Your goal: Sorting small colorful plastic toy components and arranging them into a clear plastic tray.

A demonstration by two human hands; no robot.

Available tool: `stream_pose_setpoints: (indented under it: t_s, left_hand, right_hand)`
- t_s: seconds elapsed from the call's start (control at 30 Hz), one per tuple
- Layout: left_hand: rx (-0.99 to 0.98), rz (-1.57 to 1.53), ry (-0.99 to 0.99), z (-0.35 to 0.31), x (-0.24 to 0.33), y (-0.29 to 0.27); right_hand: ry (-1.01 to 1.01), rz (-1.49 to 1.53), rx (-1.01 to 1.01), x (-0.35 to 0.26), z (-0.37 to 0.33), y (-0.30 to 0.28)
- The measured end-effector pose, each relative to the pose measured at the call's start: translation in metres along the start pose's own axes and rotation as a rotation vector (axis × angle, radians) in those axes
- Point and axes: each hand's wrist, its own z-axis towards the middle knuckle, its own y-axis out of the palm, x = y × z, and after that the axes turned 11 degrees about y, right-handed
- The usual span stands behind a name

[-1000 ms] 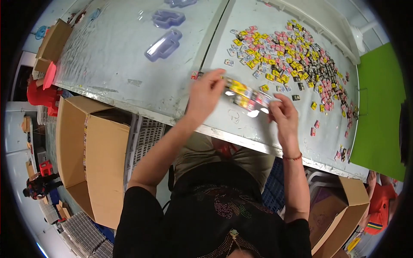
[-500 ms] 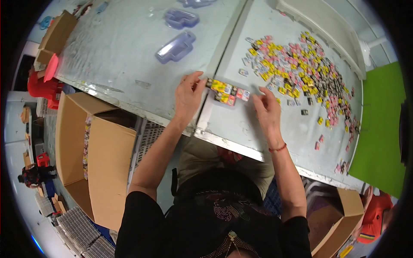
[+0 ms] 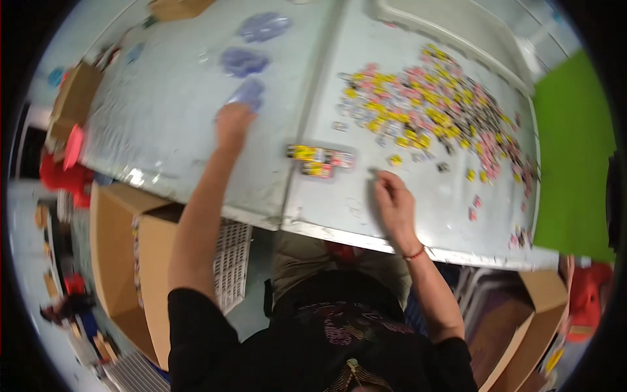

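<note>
My left hand [image 3: 234, 125] has reached out to the nearest clear plastic blister shell [image 3: 249, 93]. Its fingers overlap the shell's near end, and blur hides whether they grip it. My right hand [image 3: 396, 206] hovers over the table near its front edge, holding nothing, its fingers loosely bent and apart. Between the hands lies a filled plastic shell [image 3: 319, 171] with small yellow, black and pink-white packets in two rows. Two more bluish clear shells, a middle one [image 3: 245, 62] and a far one [image 3: 264, 27], lie beyond the one at my left hand.
A wide heap of small coloured packets [image 3: 424, 98] spreads over the right table, with loose ones around it. A pale raised rim [image 3: 457, 32] and a green panel [image 3: 575, 157] bound it. Cardboard boxes stand below, at left [image 3: 157, 274] and right [image 3: 545, 291].
My left hand has moved from beside the filled shell, away and leftward to the nearest empty shell. My right hand has drawn back toward the table's front edge. The view has shifted.
</note>
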Motion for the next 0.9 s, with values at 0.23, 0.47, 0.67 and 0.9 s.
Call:
stream_pose_setpoints:
  t_s: [0.23,0.47,0.67,0.9]
  left_hand:
    - [0.099,-0.267,-0.061,0.002,-0.012,-0.019]
    - [0.053,-0.436,-0.178,0.005,-0.011,-0.019]
    - [0.104,-0.24,0.103,0.006,-0.044,-0.003]
    - [-0.034,-0.348,-0.376,0.022,-0.024,-0.01]
  right_hand:
    - [-0.085,0.001,0.022,-0.011,-0.013,0.004]
    - [-0.186,0.078,0.033,-0.002,-0.009,0.001]
    - [-0.254,0.113,0.035,-0.002,-0.013,-0.002]
    - [-0.478,-0.181,0.222,0.018,-0.012,-0.057]
